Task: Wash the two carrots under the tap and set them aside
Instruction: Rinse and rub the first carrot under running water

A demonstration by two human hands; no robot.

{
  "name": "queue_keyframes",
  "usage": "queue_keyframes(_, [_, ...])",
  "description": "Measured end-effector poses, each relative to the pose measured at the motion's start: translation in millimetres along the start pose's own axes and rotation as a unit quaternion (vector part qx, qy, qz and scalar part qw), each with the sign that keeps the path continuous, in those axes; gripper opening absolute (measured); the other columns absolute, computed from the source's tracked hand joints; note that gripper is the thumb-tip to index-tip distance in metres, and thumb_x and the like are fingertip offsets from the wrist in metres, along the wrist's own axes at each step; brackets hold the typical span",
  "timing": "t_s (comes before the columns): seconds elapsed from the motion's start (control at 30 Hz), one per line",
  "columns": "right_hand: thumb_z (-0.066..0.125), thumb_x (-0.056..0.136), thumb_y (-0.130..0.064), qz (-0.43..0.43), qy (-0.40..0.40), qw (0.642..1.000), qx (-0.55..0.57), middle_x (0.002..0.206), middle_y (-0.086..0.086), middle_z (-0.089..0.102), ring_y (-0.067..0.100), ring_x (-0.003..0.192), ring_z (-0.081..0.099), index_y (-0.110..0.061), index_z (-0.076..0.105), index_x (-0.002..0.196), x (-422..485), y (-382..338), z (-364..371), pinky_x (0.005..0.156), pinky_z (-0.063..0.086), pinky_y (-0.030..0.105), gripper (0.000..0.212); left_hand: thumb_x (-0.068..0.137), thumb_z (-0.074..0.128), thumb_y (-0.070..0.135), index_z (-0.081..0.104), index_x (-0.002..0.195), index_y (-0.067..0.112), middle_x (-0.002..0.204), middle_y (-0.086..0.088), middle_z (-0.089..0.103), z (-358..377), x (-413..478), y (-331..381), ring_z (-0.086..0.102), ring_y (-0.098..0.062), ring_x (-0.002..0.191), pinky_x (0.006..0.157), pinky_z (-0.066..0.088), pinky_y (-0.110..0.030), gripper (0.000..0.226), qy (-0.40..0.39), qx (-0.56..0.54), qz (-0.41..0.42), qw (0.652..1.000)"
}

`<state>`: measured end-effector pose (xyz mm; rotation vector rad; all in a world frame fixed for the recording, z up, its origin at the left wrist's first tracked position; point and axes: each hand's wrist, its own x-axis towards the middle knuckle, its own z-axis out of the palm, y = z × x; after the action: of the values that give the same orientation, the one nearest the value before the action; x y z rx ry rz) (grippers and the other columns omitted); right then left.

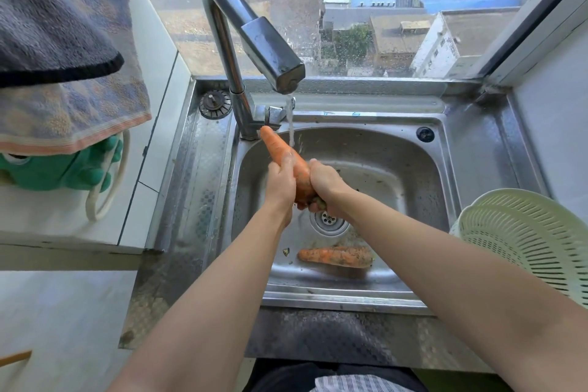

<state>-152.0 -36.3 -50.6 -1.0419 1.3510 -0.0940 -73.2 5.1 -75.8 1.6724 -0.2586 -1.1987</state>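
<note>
— Where do we have the first carrot (277, 144)?
— We hold it over the sink (381, 149), toward the basin's far left corner. It is tilted, with its narrow tip up near the base of the tap (273, 51).
— And our hands?
— Our left hand (281, 180) curls around the carrot's middle. Our right hand (327, 188) grips the thick lower end, above the drain (329, 219). The water stream (290, 124) strikes the carrot just beyond our left fingers.
— The second carrot (337, 256)?
— It lies crosswise on the basin floor by the near edge, flecked with dirt, apart from both hands.
— What else do we see?
— A pale colander (525, 232) stands at the sink's right edge, and a strainer plug (215, 104) rests on the rim's far left corner.
</note>
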Motion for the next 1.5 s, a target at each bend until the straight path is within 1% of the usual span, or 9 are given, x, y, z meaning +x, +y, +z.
queue_keyframes(0.17, [0.018, 0.105, -0.034, 0.012, 0.009, 1.0, 0.026, 0.06, 0.02, 0.061, 0.025, 0.047, 0.056, -0.001, 0.055, 0.091, 1.5, 0.2, -2.1, 0.038, 0.035, 0.02, 0.052, 0.091, 0.055, 0.021, 0.045, 0.107, 0.008, 0.07, -0.011, 0.05, -5.3, -5.6, 1.3, 0.049, -0.017, 0.047, 0.038, 0.037, -0.024, 0.023, -0.08, -0.021, 0.036, 0.996])
queue_keyframes(0.33, [0.018, 0.105, -0.036, 0.011, 0.012, 1.0, 0.01, 0.065, 0.017, 0.057, 0.025, 0.048, 0.052, -0.001, 0.054, 0.093, 6.0, 0.6, 6.1, 0.04, 0.039, 0.024, 0.052, 0.096, 0.044, 0.053, 0.052, 0.123, 0.004, 0.106, -0.014, 0.068, 6.0, 2.4, 3.1, 0.069, -0.026, 0.092, 0.075, 0.059, -0.043, 0.057, 0.042, -0.039, -0.03, 0.998])
queue_keyframes(0.5, [0.016, 0.104, -0.034, 0.024, 0.017, 0.998, 0.051, 0.058, 0.022, 0.06, 0.027, 0.048, 0.055, 0.003, 0.054, 0.081, 9.4, -2.1, -3.9, 0.038, 0.034, 0.019, 0.057, 0.088, 0.062, 0.018, 0.041, 0.135, 0.001, 0.085, -0.004, 0.06, -10.8, -9.9, 3.7, 0.058, -0.011, 0.062, 0.046, 0.043, -0.021, 0.054, -0.124, -0.016, 0.031, 0.992])
queue_keyframes(0.67, [0.018, 0.104, -0.036, 0.027, 0.012, 0.999, 0.013, 0.062, 0.017, 0.058, 0.022, 0.041, 0.053, -0.001, 0.054, 0.089, 8.2, -2.5, 0.7, 0.036, 0.037, 0.02, 0.052, 0.099, 0.049, 0.039, 0.056, 0.109, -0.002, 0.089, -0.012, 0.067, 7.4, -1.6, 7.0, 0.066, -0.023, 0.075, 0.052, 0.053, -0.029, 0.043, 0.046, -0.019, -0.007, 0.999])
queue_keyframes(0.73, [0.02, 0.103, -0.035, 0.034, 0.014, 0.999, 0.007, 0.063, 0.017, 0.057, 0.022, 0.039, 0.052, -0.001, 0.053, 0.094, 8.7, -3.8, 1.2, 0.035, 0.036, 0.02, 0.049, 0.099, 0.044, 0.044, 0.053, 0.123, 0.002, 0.11, -0.014, 0.067, 7.0, 0.1, 3.0, 0.067, -0.025, 0.094, 0.069, 0.057, -0.036, 0.049, 0.035, -0.024, -0.019, 0.999])
queue_keyframes(0.87, [0.019, 0.102, -0.034, 0.048, 0.009, 0.999, 0.023, 0.062, 0.02, 0.059, 0.025, 0.042, 0.054, 0.003, 0.053, 0.098, 11.9, -3.7, -5.6, 0.035, 0.033, 0.018, 0.051, 0.1, 0.048, 0.028, 0.047, 0.126, 0.003, 0.093, -0.008, 0.061, -0.9, -10.4, -0.6, 0.06, -0.014, 0.074, 0.049, 0.048, -0.02, 0.036, -0.066, -0.002, 0.024, 0.998])
queue_keyframes(1.0, [0.015, 0.104, -0.036, 0.027, -0.011, 1.0, 0.0, 0.066, 0.023, 0.061, 0.026, 0.045, 0.055, 0.003, 0.055, 0.096, 7.8, 1.2, -2.0, 0.035, 0.033, 0.019, 0.057, 0.099, 0.044, 0.046, 0.051, 0.12, 0.001, 0.104, -0.01, 0.064, 4.7, -3.3, 8.5, 0.065, -0.023, 0.093, 0.07, 0.055, -0.031, 0.05, 0.053, -0.001, -0.046, 0.998])
queue_keyframes(1.3, [0.029, 0.101, -0.058, 0.008, -0.142, 0.988, 0.055, 0.07, 0.018, 0.063, 0.022, 0.052, 0.057, 0.0, 0.058, 0.093, 1.4, 3.5, -15.0, 0.032, 0.037, 0.02, 0.065, 0.1, 0.043, 0.047, 0.053, 0.125, 0.003, 0.111, -0.021, 0.066, -3.0, -5.1, 7.3, 0.067, -0.017, 0.082, 0.064, 0.057, -0.028, 0.051, 0.014, -0.031, 0.002, 0.999])
queue_keyframes(1.5, [0.056, 0.094, -0.044, -0.006, -0.256, 0.961, 0.101, 0.106, 0.017, 0.067, 0.029, 0.095, 0.063, -0.004, 0.06, 0.12, 0.1, 11.8, -27.3, 0.084, 0.056, 0.037, 0.048, 0.1, 0.035, 0.054, 0.058, 0.096, 0.015, 0.095, -0.008, 0.068, -4.5, -1.7, 19.9, 0.068, -0.02, 0.084, 0.086, 0.053, -0.039, 0.045, -0.008, -0.114, -0.057, 0.992])
